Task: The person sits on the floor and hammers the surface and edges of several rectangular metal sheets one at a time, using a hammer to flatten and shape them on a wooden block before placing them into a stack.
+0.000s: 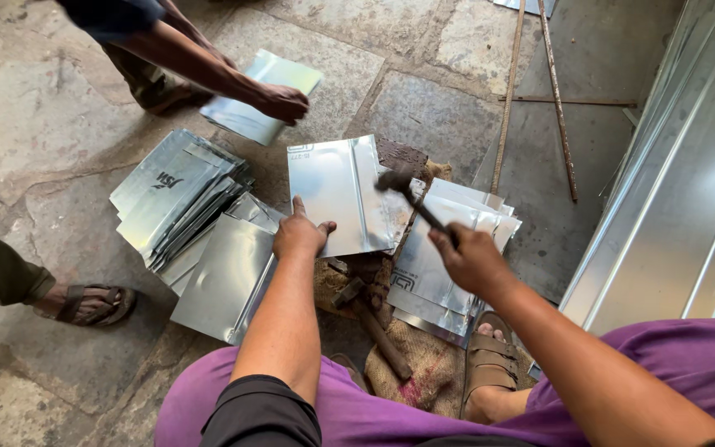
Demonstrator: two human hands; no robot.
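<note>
My left hand [298, 236] presses flat, fingers spread, on the near edge of a shiny metal sheet [337, 194] that lies across a dark iron block [400, 155] on the stone floor [35, 124]. My right hand [472, 261] has a closed grip round the handle of a hammer [407, 192], its head blurred just above the sheet's right edge. The sheet looks thin, light and springy, slick on its face and likely sharp along the cut edges, so I judge a flat palm well back from the struck edge holds it best. A stack of similar sheets [177, 199] lies to my left and more sheets [448, 248] to my right on sacking [432, 364]; a second hammer [370, 319] rests by my knee. Another person's hand [283, 103] holds a separate sheet [262, 95] farther off.
</note>
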